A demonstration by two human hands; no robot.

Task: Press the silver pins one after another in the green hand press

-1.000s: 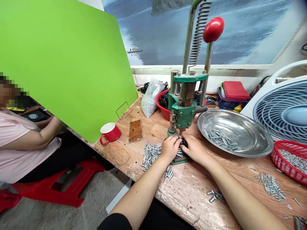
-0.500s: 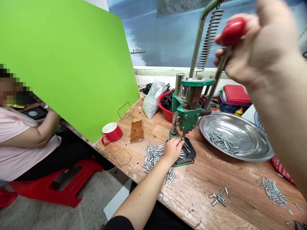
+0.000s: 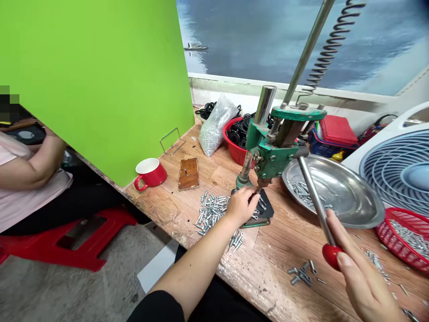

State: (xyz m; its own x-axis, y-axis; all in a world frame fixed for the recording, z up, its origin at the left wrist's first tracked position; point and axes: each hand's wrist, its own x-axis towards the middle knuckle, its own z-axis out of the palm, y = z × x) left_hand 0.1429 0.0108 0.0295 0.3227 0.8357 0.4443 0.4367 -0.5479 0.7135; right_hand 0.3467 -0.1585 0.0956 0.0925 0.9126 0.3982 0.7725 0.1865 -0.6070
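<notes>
My right hand (image 3: 365, 277) closes around the red knob (image 3: 331, 256) of the lever (image 3: 314, 194), which slants down toward me from the green hand press (image 3: 275, 158). Under the press's ram (image 3: 263, 182), my left hand (image 3: 241, 205) has its thumb and fingers pinched together. What lies between them is hidden. Small eye-ended metal pieces (image 3: 214, 210) are heaped left of the press base (image 3: 256, 223), and a few (image 3: 236, 240) lie in front. Several short metal sleeves (image 3: 303, 273) lie on the table between the base and my right hand.
A steel basin (image 3: 358, 197) with metal parts stands right of the press, near a red basket (image 3: 385, 232) and a blue fan (image 3: 395, 165). A red mug (image 3: 156, 173), wooden block (image 3: 188, 175) and green partition (image 3: 100, 89) are leftward. Another person (image 3: 30, 174) sits beyond it.
My right hand has swung the lever from high up down to near table height, and the ram appears lower. My left hand stays at the ram. The view has shifted slightly.
</notes>
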